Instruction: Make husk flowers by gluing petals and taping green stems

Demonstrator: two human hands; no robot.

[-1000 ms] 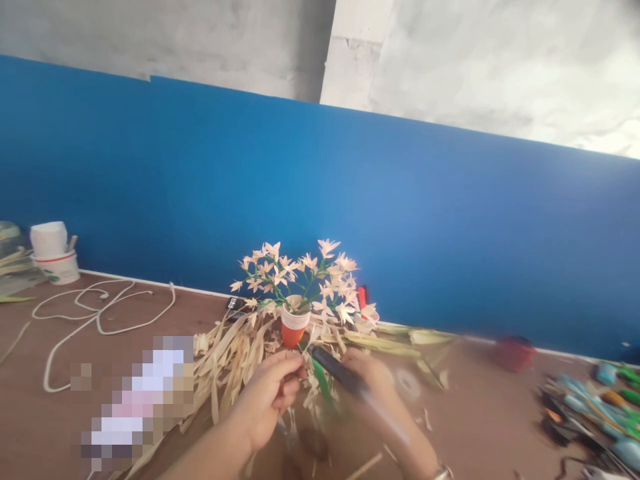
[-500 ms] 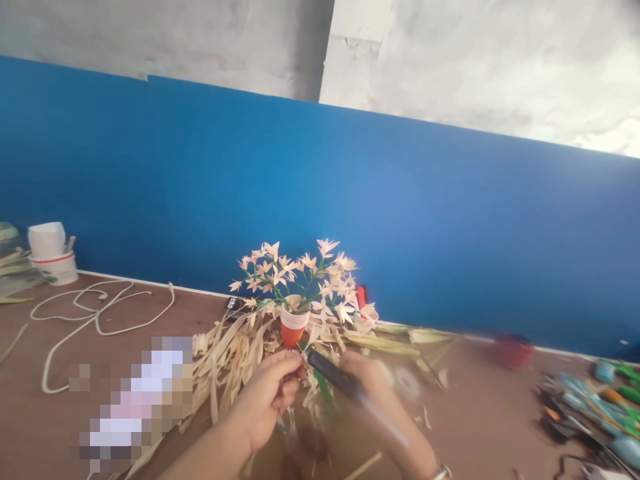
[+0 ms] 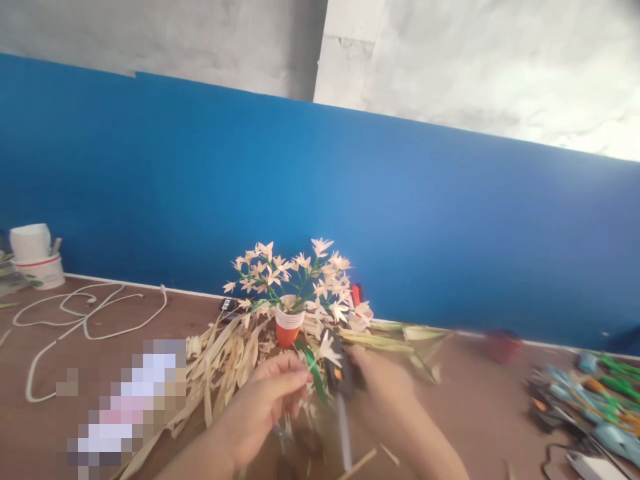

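Note:
My left hand (image 3: 280, 393) is closed in a pinch on the thin stem of a small cream husk flower (image 3: 327, 350), whose petals point up and to the right. In my right hand (image 3: 377, 377), blurred by motion, is a black hot glue gun (image 3: 341, 380) with a translucent glue stick (image 3: 345, 430) jutting out toward me. The gun's front end lies just behind the flower; whether they touch I cannot tell. A green strip (image 3: 316, 373) shows between my hands. Beyond them stands an orange-and-white paper cup (image 3: 289, 328) holding similar flowers (image 3: 273, 270) on green stems.
Dried husk strips (image 3: 215, 363) spread left of and behind my hands. A white cable (image 3: 83, 323) and stacked white cups (image 3: 37, 263) are at left. Tools and green-blue items (image 3: 595, 400) lie at right, near a red container (image 3: 503, 347). A blue partition (image 3: 320, 180) closes off the back.
The flower in my left hand has come into view, raised above the fingertips. The glue gun has swung more upright, and its stick now points nearly straight toward me. The view has shifted slightly right.

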